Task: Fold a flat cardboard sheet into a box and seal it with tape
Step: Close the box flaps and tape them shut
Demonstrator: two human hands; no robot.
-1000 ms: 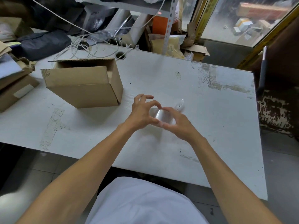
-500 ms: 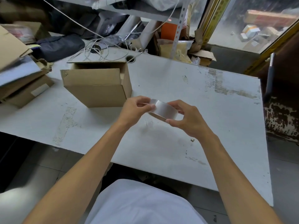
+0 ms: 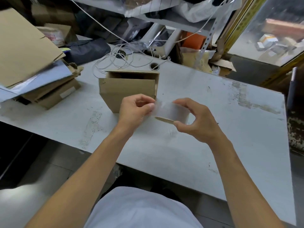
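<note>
The person held a roll of clear tape (image 3: pixel 171 111) above the white table (image 3: pixel 213 145), just in front of the cardboard box (image 3: pixel 128 89). The right hand (image 3: pixel 197 122) gripped the roll, its thumb under the near edge and its fingers curled over the far side. The left hand (image 3: pixel 136 111) pinched the tape at the roll's left side between thumb and curled fingers; motion blur hid whether a loose end was lifted free. The roll's brown core edge showed along its lower rim.

The box stood on the table behind the hands, its top open, with 1 flap folded down across the near side and the far wall standing up. The left hand overlapped the box's lower right corner in the head view, so that part of the box was covered.

To the left, a stack of flat cardboard sheets (image 3: pixel 24 46) and grey sheets leaned over smaller cartons (image 3: pixel 54 94) at the table's edge. Behind the box, a loose coil of white cable (image 3: pixel 115 61) lay on the table near a round cable hole (image 3: pixel 154 66). A dark bag (image 3: pixel 88 50) rested behind the coil. Past the far edge were an orange box (image 3: pixel 194 41), a yellowish bag (image 3: pixel 195 59) and torn cardboard scraps (image 3: pixel 225 65). Worn patches of old tape residue (image 3: pixel 243 97) marked the table's right side, and another patch (image 3: pixel 92 125) lay left of the forearms. A white shirt (image 3: pixel 139 209) filled the bottom of the view.
</note>
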